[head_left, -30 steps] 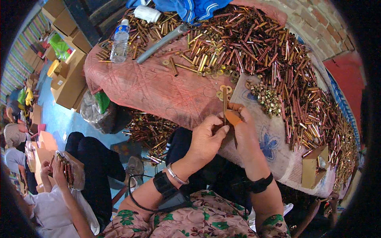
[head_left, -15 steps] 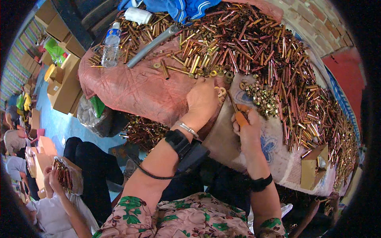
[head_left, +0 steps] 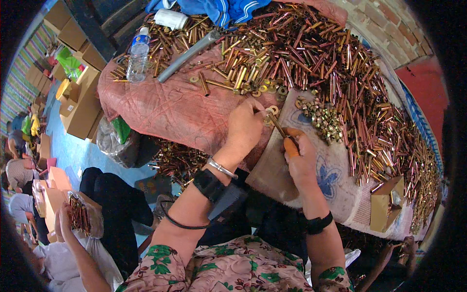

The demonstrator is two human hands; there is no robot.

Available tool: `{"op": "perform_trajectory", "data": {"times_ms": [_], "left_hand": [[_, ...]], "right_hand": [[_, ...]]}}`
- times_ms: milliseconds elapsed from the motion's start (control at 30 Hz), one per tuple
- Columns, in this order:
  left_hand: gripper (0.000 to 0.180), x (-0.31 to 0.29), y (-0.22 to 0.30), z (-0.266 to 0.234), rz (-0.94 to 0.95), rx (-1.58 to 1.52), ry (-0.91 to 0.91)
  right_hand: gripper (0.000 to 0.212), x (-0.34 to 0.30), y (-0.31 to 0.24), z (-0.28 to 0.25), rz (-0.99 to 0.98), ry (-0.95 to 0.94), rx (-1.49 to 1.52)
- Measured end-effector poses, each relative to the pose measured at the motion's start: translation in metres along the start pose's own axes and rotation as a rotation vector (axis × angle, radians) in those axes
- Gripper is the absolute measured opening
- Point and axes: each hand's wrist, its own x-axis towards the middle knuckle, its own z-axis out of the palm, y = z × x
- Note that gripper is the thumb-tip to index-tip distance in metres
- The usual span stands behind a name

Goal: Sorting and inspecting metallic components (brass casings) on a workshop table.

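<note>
My right hand is closed around a thin brass-coloured metal rod, its free end tilted up and leftward to the washers. An orange covering shows on a finger of that hand. My left hand is closed in a pinch just left of the rod's tip; whatever it pinches is too small to make out. Flat washers lie between the two hands, on the cloth. More washers lie beyond them. A cluster of brass-coloured nuts sits right of the rod, on a pale patterned cloth.
A large heap of metal tubes and rods covers the far and right sides. A grey pipe, plastic bottle and white roll stand or lie at far left. A small cardboard box is at right. Another person works at lower left.
My left hand has drawn back slightly toward me, off the washers. The rod in my right hand has swung left, its tip now beside the washers.
</note>
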Motion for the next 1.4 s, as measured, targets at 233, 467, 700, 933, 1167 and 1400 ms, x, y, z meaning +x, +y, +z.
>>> {"op": "perform_trajectory", "data": {"times_ms": [233, 467, 700, 933, 1167, 1400], "left_hand": [[0.006, -0.020, 0.006, 0.006, 0.223, 0.124, 0.160], [0.009, -0.043, 0.020, 0.009, 0.286, 0.155, 0.064], [0.012, 0.021, -0.018, -0.053, 0.220, 0.285, 0.468], [0.029, 0.067, -0.043, -0.087, -0.166, 0.569, 0.203], [0.008, 0.041, -0.033, -0.090, -0.436, -0.851, -0.068], [0.008, -0.024, -0.021, -0.079, -0.462, -1.337, -0.177]], "right_hand": [[0.023, 0.000, 0.000, 0.003, -0.155, -0.013, -0.090], [0.027, -0.006, -0.017, 0.008, -0.115, -0.022, -0.058], [0.027, -0.007, 0.000, 0.005, -0.132, 0.022, -0.101], [0.027, -0.009, -0.002, 0.006, -0.280, 0.039, -0.162], [0.025, -0.010, 0.001, 0.004, -0.243, 0.053, -0.094], [0.024, -0.038, -0.040, -0.002, -0.013, -0.156, 0.127]]}}
